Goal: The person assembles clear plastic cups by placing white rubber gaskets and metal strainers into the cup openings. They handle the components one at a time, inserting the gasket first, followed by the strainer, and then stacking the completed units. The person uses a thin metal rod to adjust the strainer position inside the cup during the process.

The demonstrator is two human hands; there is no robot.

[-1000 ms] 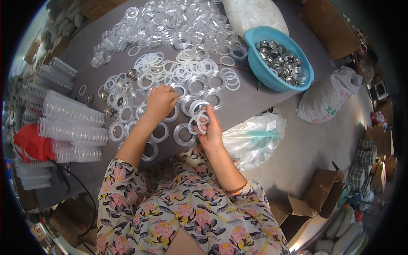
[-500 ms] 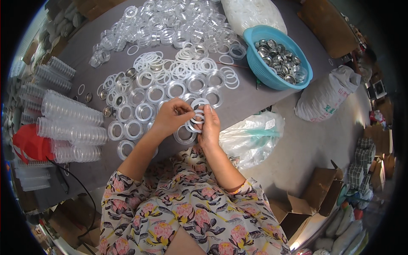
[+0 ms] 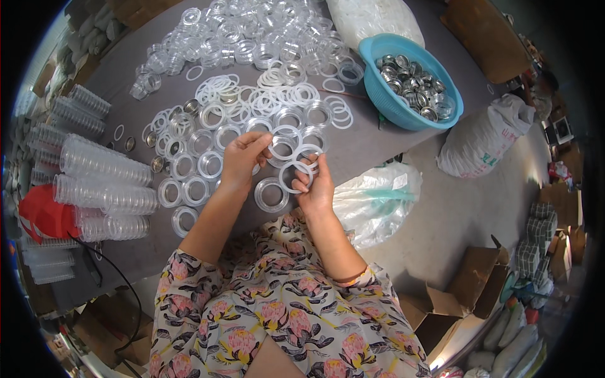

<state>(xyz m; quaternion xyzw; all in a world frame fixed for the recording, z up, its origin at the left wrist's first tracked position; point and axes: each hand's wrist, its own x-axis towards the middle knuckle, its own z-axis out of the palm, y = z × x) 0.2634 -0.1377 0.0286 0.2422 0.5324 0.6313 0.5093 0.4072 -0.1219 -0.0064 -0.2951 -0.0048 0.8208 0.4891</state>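
At the left side, stacks of clear plastic rings (image 3: 107,167) lie on the grey counter (image 3: 356,148). Next comes the left hand (image 3: 241,160); its grip pinches the edge of one white flat ring (image 3: 285,127), above clear rings on the counter. Just beside it, the right hand (image 3: 318,188) keeps its fingers curled around a few overlapping white rings (image 3: 282,179). Farther right, a blue basket (image 3: 386,101) contains silvery round pieces (image 3: 413,85).

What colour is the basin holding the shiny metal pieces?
The basin is light blue, shown best in the head view.
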